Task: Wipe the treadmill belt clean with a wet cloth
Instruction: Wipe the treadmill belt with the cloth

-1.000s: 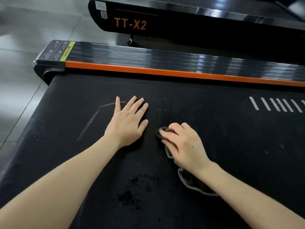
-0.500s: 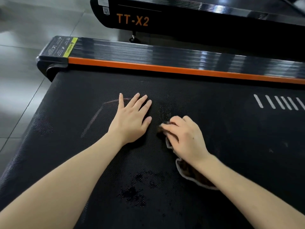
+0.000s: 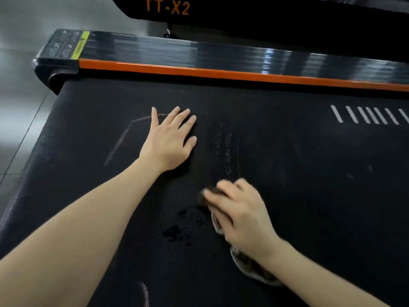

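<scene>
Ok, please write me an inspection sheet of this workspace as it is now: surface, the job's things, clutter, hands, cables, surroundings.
Surface: black treadmill belt, with dark wet patches near the person, a speckled streak beyond the right hand, and white stripes at the right.
Job's things: brown cloth with a pale edge, bunched under the right hand, its tail under the wrist.
Clutter: nothing seen.
Hands: left hand flat on the belt, fingers straight; right hand grips the cloth on the belt, blurred.
Cables: nothing seen.
Surroundings: black side rail with an orange strip; second treadmill marked TT-X2; grey tiled floor.
</scene>
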`<move>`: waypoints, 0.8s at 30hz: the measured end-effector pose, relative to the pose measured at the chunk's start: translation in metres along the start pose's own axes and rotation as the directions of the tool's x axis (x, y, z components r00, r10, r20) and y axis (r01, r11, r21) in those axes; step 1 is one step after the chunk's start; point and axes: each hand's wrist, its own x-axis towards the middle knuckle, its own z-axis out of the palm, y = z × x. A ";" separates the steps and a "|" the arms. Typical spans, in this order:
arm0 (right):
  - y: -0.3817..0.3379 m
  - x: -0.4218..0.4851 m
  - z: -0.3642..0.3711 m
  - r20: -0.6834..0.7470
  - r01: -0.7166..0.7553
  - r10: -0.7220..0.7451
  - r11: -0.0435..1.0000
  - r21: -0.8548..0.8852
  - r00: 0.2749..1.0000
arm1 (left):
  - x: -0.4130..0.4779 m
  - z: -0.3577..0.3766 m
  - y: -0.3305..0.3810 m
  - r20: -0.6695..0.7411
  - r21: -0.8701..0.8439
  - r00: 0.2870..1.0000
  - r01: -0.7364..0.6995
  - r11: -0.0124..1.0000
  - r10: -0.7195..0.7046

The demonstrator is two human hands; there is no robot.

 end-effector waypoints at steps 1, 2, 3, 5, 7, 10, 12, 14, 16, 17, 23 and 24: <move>-0.005 -0.017 -0.006 0.023 0.043 -0.043 0.999 -0.004 0.999 | 0.000 0.000 0.000 0.002 0.000 1.000 -0.002 1.000 0.002; -0.003 -0.026 -0.013 0.042 0.090 -0.089 0.996 -0.014 0.995 | 0.000 0.000 0.000 0.004 -0.002 1.000 -0.003 1.000 0.003; 0.004 -0.028 -0.019 0.062 0.132 -0.130 0.990 -0.039 0.990 | 0.000 -0.001 0.000 0.001 -0.002 1.000 -0.004 1.000 0.004; 0.024 -0.018 -0.022 0.049 0.126 -0.121 0.986 -0.106 0.991 | -0.002 -0.001 0.000 -0.004 0.010 1.000 -0.009 1.000 0.009; 0.043 0.001 -0.019 -0.064 -0.065 0.057 0.988 -0.137 0.996 | -0.002 -0.001 0.000 0.013 0.033 1.000 -0.006 0.999 0.005; 0.052 0.013 -0.011 -0.172 -0.270 0.244 0.950 -0.155 0.955 | -0.003 -0.009 0.005 0.074 0.125 0.997 0.015 0.992 -0.024; 0.051 0.011 -0.009 -0.187 -0.269 0.238 0.950 -0.160 0.953 | -0.015 -0.015 0.011 0.067 0.172 0.996 0.049 0.984 -0.061; 0.050 0.010 -0.012 -0.199 -0.261 0.225 0.950 -0.174 0.954 | -0.045 -0.023 0.015 0.021 0.139 0.998 0.058 0.989 -0.062; 0.051 0.012 -0.012 -0.201 -0.276 0.240 0.945 -0.175 0.950 | -0.089 -0.032 0.017 -0.026 0.081 1.000 0.018 0.997 -0.016; 0.050 0.012 -0.012 -0.202 -0.285 0.249 0.942 -0.177 0.947 | -0.113 -0.037 0.015 -0.041 0.068 0.999 0.005 0.998 -0.002; 0.008 -0.001 -0.011 -0.241 -0.433 0.389 0.886 -0.167 0.889 | -0.223 -0.061 -0.009 0.042 0.135 0.997 0.064 0.989 -0.070; -0.011 -0.014 -0.008 -0.235 -0.428 0.387 0.890 -0.158 0.892 | -0.232 -0.062 -0.011 0.055 0.145 0.996 0.062 0.987 -0.071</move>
